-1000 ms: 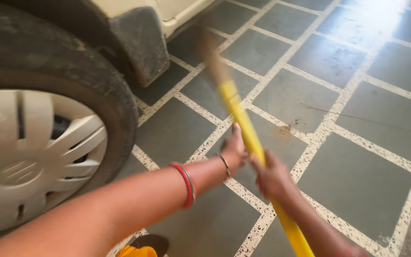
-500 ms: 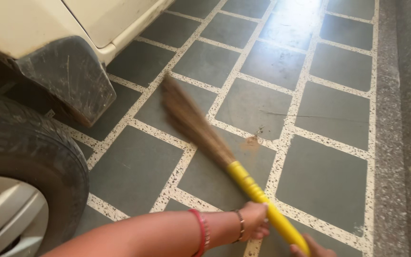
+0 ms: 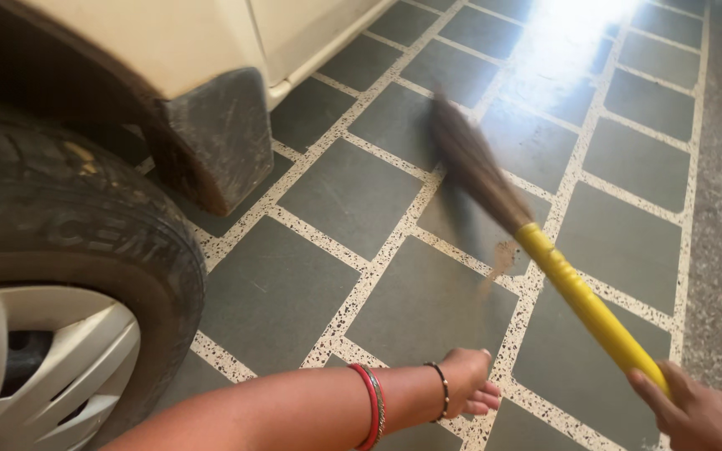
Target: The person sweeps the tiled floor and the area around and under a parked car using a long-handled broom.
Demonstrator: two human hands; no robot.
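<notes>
Letting go since half a second ago, the left hand (image 3: 468, 382) now hangs free with fingers loosely curled, off the broom (image 3: 545, 259). Only the right hand (image 3: 695, 411) grips the yellow handle's end, at 5 o'clock. Its blurred bristles have swung from 10 o'clock toward 12, over the tiled floor (image 3: 353, 196). The frame's edge cuts off the right hand and the car tyre (image 3: 68, 225).

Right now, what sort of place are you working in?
Probably a parking area or garage: a car's tyre and mud flap stand on a grey tiled floor, where the right hand holds a yellow-handled broom.
</notes>
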